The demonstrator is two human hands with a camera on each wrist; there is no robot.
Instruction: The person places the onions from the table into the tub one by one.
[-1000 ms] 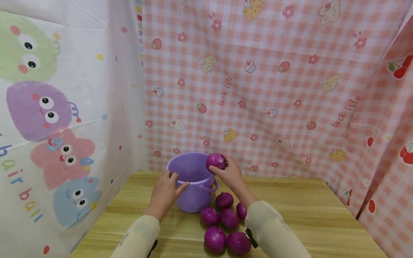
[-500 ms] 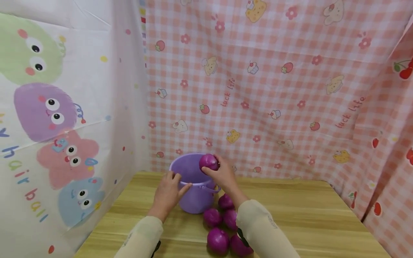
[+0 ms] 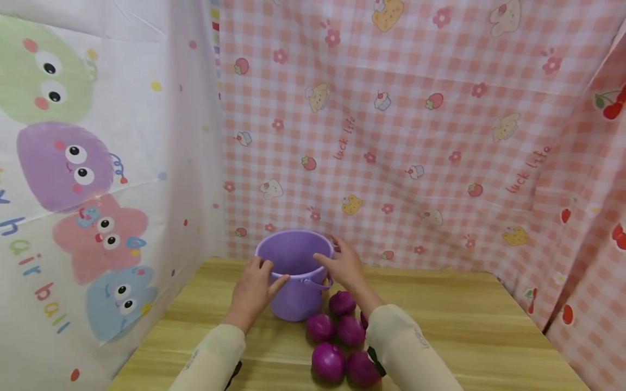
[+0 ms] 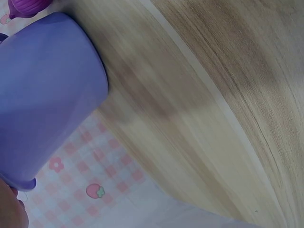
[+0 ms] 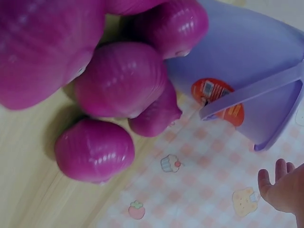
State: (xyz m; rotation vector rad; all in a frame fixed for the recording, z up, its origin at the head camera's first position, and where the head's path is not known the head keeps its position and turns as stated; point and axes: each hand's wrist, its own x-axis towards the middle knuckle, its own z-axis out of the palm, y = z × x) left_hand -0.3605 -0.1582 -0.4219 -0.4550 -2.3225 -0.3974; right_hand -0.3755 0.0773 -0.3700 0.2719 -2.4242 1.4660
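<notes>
Honestly, my right hand (image 3: 346, 267) is spread and empty at the rim of the purple bucket (image 3: 295, 301), which stands toward the far left corner of the desk (image 3: 469, 326). My left hand (image 3: 251, 288) pinches the rim's near left; leaning on it too hard could tip the bucket. The handle (image 5: 251, 92) hangs slack — it might snag my right fingers. Loose round onions (image 3: 328, 363) lie toward the near edge — a careless brush of my right sleeve (image 3: 411, 347) could start one rolling.
</notes>
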